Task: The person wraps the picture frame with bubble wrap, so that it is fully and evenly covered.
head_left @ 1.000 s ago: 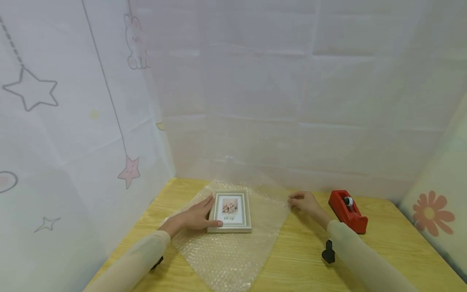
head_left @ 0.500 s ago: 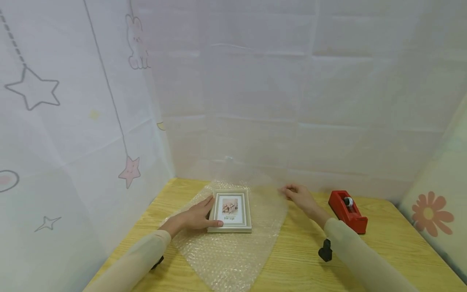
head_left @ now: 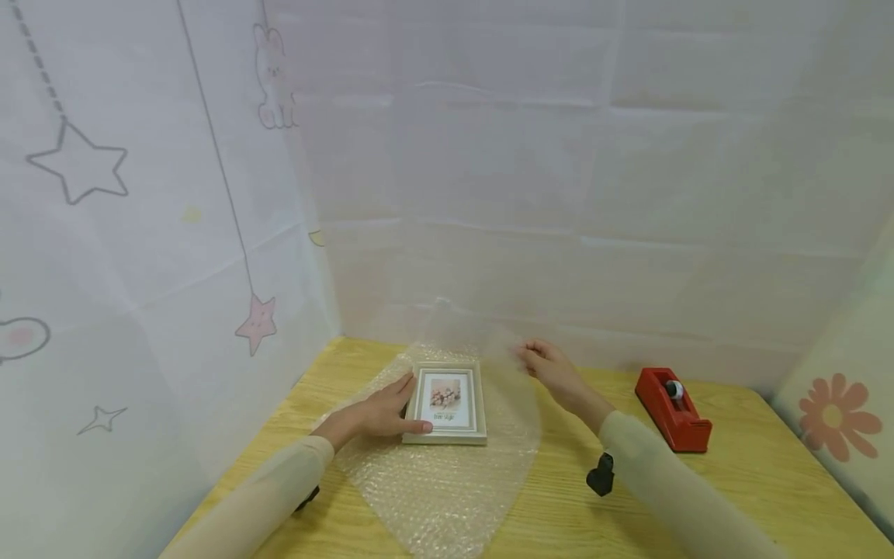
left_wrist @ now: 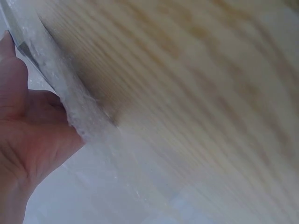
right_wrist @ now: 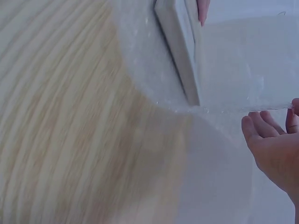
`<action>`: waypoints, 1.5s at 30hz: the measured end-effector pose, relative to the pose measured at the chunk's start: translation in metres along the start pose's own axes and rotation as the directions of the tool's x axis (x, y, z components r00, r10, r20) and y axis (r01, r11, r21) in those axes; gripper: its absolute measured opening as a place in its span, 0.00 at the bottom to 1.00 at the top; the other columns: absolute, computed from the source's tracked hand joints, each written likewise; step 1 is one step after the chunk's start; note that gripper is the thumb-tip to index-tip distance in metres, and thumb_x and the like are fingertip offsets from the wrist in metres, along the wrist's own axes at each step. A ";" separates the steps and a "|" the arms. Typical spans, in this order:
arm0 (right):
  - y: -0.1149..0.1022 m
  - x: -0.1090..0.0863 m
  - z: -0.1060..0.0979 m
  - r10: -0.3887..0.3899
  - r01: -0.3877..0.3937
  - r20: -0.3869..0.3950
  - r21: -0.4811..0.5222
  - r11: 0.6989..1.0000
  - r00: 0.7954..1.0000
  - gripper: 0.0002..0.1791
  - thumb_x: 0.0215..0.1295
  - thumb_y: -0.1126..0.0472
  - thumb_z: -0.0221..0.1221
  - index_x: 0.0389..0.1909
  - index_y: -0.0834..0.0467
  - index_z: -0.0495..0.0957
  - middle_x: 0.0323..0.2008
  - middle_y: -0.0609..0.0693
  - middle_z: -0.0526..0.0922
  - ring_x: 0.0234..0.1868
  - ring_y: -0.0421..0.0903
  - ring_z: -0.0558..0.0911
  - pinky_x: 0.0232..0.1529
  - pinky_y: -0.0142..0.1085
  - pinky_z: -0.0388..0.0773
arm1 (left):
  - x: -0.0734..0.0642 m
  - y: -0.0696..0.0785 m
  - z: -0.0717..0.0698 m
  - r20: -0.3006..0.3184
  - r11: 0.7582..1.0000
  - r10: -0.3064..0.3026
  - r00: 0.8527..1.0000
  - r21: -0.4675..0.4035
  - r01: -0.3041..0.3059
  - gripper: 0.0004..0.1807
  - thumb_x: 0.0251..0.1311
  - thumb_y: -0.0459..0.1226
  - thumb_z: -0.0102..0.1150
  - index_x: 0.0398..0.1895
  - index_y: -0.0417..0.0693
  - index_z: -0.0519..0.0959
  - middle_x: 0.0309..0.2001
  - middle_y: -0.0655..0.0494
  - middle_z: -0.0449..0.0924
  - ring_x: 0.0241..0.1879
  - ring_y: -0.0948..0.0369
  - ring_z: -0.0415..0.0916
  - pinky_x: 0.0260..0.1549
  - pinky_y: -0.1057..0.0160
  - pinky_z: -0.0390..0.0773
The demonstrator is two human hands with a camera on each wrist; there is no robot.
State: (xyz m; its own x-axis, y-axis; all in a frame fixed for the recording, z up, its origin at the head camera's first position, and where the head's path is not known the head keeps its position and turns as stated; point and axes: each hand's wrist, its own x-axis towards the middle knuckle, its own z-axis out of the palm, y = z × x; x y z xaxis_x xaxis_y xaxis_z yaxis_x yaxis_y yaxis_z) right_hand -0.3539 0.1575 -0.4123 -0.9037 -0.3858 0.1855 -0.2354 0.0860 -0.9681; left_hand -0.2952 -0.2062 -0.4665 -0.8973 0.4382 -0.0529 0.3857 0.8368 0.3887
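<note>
A pale picture frame [head_left: 480,404] with a flower print lies face up on a sheet of bubble wrap [head_left: 440,489], set cornerwise on the table. My left hand [head_left: 380,411] rests along the frame's left side, fingers extended, thumb over its lower left front. In the left wrist view this hand [left_wrist: 32,126] is partly behind the bubble wrap's edge. My right hand [head_left: 559,376] pinches the right corner of the bubble wrap and holds it raised off the table. The right wrist view shows the lifted edge between thumb and fingers of that hand [right_wrist: 275,144].
A red tape dispenser [head_left: 673,411] stands on the wooden table [head_left: 761,458] to the right of my right hand. White printed cloth [head_left: 503,171] hangs behind the table and at both sides. A black wrist device [head_left: 601,475] sits below the right sleeve.
My right hand has moved left and slightly up, drawing the bubble wrap's right corner toward the picture frame. The left hand keeps its place on the frame.
</note>
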 end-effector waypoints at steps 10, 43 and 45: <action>-0.014 0.011 0.038 0.042 -0.047 0.079 0.071 0.996 0.996 0.15 0.80 0.59 0.53 0.52 0.69 0.72 0.49 0.61 0.73 0.49 0.55 0.71 0.59 0.50 0.71 | 0.003 0.000 -0.001 0.010 1.000 0.017 1.000 0.025 -0.018 0.66 0.58 0.73 0.53 0.81 0.37 0.38 0.81 0.40 0.33 0.78 0.46 0.38 0.72 0.46 0.49; 0.038 0.040 0.126 0.069 -0.067 0.100 -0.023 0.998 0.993 0.07 0.74 0.65 0.58 0.42 0.67 0.79 0.38 0.59 0.81 0.36 0.45 0.77 0.38 0.36 0.75 | 0.003 0.008 -0.005 -0.002 0.999 -0.013 1.000 -0.049 0.013 0.66 0.58 0.68 0.61 0.81 0.35 0.41 0.80 0.38 0.37 0.77 0.39 0.43 0.70 0.40 0.51; 0.041 0.041 0.127 0.065 -0.063 0.104 -0.030 0.998 0.992 0.07 0.74 0.66 0.58 0.42 0.68 0.79 0.37 0.57 0.81 0.35 0.44 0.77 0.38 0.35 0.76 | 0.003 0.008 -0.004 -0.001 0.999 -0.010 1.000 -0.044 0.010 0.66 0.58 0.69 0.61 0.81 0.34 0.41 0.80 0.37 0.37 0.76 0.39 0.43 0.70 0.40 0.51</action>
State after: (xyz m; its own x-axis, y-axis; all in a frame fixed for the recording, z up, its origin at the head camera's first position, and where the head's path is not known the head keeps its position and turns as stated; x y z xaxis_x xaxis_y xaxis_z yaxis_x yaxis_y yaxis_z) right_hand -0.3557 0.0284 -0.4660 -0.8749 -0.4732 0.1031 -0.1888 0.1372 -0.9724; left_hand -0.2955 -0.2001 -0.4596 -0.9013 0.4296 -0.0556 0.3671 0.8256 0.4284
